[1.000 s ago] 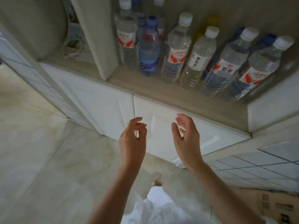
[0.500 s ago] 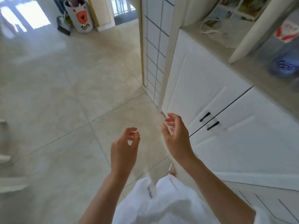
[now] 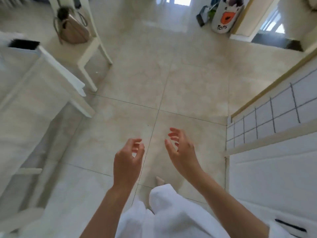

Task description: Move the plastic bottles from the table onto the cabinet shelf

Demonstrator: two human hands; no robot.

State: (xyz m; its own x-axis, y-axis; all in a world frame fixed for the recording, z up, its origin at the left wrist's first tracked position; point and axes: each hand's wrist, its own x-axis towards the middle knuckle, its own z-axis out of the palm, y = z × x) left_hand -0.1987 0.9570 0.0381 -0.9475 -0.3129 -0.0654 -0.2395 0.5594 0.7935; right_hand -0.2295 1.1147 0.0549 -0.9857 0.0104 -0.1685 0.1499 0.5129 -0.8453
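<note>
**Plastic bottles out of view, both hands empty**

Plastic bottles do not show in this view. The left hand (image 3: 127, 160) and right hand (image 3: 181, 152) hang over the tiled floor (image 3: 154, 79), fingers loosely curled (nothing held). The cabinet (image 3: 274, 177) stands at the right.

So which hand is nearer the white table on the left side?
Left. The left hand hangs over the floor, closer to the white table; the right hand is farther off, toward the white cabinet.

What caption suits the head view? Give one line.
Both empty hands, left hand and right hand, open above the tiled floor.
</note>
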